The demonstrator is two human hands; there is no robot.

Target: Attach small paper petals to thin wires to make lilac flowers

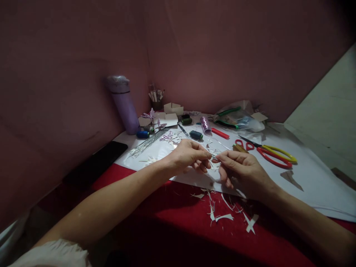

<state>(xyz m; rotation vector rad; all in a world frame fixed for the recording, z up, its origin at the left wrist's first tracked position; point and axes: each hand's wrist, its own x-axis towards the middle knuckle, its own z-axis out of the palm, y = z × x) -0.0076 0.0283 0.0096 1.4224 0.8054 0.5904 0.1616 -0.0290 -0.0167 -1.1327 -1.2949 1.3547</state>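
Note:
Over the front part of the white sheet, my left hand (193, 155) and my right hand (241, 170) meet almost fingertip to fingertip. Each pinches thumb against forefinger on a small, thin piece (214, 157) between them, too small to name. Thread and pale paper scraps lie beneath and just beyond the fingers. Behind my left hand is a dark teal thread spool (196, 135). A purple thread spool (205, 125) lies farther back, near a red plastic strip (220, 133). Red-and-yellow-handled scissors (275, 154) rest beyond my right hand.
A purple bottle (125, 107) stands at the left, behind a black flat device (96, 163). Thin metal wires (150, 141), a blue spool (142, 134) and green-handled pliers (228, 122) lie farther back. Paper scraps (225, 217) litter the red cloth (155, 211) in front.

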